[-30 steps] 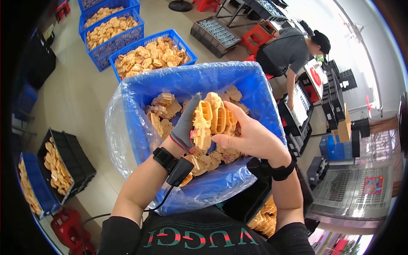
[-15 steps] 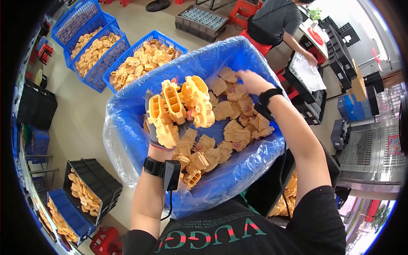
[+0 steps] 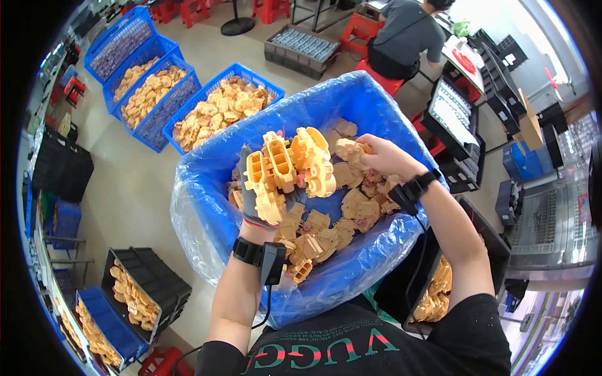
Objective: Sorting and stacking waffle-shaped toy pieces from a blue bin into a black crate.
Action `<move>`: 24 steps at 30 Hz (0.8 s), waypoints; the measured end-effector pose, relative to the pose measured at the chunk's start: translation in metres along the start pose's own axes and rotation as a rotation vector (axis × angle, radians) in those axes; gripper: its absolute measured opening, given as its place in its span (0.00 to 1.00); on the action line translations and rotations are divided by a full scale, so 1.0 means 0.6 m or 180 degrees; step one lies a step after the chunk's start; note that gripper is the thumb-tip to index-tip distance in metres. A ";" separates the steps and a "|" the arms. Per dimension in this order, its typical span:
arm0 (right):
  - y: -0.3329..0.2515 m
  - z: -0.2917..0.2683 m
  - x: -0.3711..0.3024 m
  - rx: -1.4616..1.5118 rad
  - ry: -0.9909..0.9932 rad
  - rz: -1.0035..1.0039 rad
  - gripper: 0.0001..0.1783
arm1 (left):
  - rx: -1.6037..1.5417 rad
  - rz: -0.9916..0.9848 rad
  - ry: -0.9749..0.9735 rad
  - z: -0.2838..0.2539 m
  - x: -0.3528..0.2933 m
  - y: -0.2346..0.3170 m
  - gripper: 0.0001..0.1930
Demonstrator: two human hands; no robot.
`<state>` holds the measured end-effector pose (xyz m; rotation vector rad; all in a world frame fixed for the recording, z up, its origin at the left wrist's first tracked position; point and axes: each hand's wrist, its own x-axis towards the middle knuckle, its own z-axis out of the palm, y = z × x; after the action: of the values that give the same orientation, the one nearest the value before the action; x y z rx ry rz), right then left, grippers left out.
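Observation:
My left hand (image 3: 249,202), in a dark grey glove, holds a small stack of yellow-orange moulded plastic parts (image 3: 315,164) above the left side of a deep blue bin (image 3: 354,94). These parts have open slots and curved rims. Over the bin's right side, my bare right hand (image 3: 390,156) pinches another plastic part (image 3: 348,150) of the same colour; fingers cover some of it. Below both hands, several loose plastic parts (image 3: 321,237) lie in the bin, some with pinkish spots. Clear plastic liner (image 3: 204,232) hangs over the bin's rim.
Blue crates (image 3: 168,119) heaped with similar parts stand beyond the bin. A tilted black crate (image 3: 153,282) of parts is at lower left, another black crate (image 3: 467,250) beside my right arm. A person (image 3: 404,41) sits at far right near trays (image 3: 451,106).
My right hand has come back toward me and now grips a plastic part. The left hand keeps its stack. The whole view has shifted, and the seated person's arm has drawn in.

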<state>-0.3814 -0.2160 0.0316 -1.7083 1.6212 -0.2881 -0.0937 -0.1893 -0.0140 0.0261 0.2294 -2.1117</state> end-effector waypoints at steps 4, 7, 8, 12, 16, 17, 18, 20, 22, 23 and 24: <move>-0.066 0.013 -0.101 0.1641 0.0527 -0.0283 0.23 | 0.1274 0.0527 -0.0196 -0.024 0.001 0.007 0.32; -0.106 0.020 -0.171 0.2284 0.0894 -0.0349 0.24 | 0.1548 -0.0049 -0.0204 0.021 -0.001 -0.019 0.32; -0.114 0.020 -0.188 0.2446 0.0889 -0.0145 0.25 | 0.1565 -0.0252 -0.0231 0.037 -0.003 -0.029 0.32; -0.125 0.020 -0.241 0.2499 0.0991 0.0251 0.27 | 0.1733 -0.0725 -0.0112 0.077 0.003 -0.089 0.31; -0.088 0.015 -0.293 0.2487 0.1157 0.0292 0.22 | 0.2474 -0.0965 0.0103 0.092 0.010 -0.161 0.29; -0.072 0.013 -0.308 0.2533 0.1231 0.0320 0.22 | 0.2312 -0.1193 0.0077 0.092 0.010 -0.183 0.29; -0.053 0.013 -0.325 0.2761 0.1284 0.0371 0.21 | 0.2161 -0.1429 0.0063 0.093 0.010 -0.206 0.29; -0.025 0.010 -0.364 0.3109 0.1286 0.0459 0.24 | 0.2254 -0.1538 0.0156 0.100 0.008 -0.247 0.29; -0.002 0.008 -0.415 0.3120 0.1554 0.0438 0.26 | 0.2051 -0.1835 0.0143 0.109 0.001 -0.301 0.30; 0.008 0.009 -0.437 0.3077 0.1707 0.0374 0.29 | 0.2047 -0.1848 0.0124 0.108 -0.005 -0.323 0.31; 0.017 0.008 -0.470 0.3115 0.1661 0.0252 0.35 | 0.2603 -0.1730 -0.0426 0.121 -0.025 -0.361 0.30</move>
<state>-0.4347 0.0487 0.1134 -0.8337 1.4755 -1.3223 -0.2641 -0.0792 0.0923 0.3352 -0.7983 -2.5902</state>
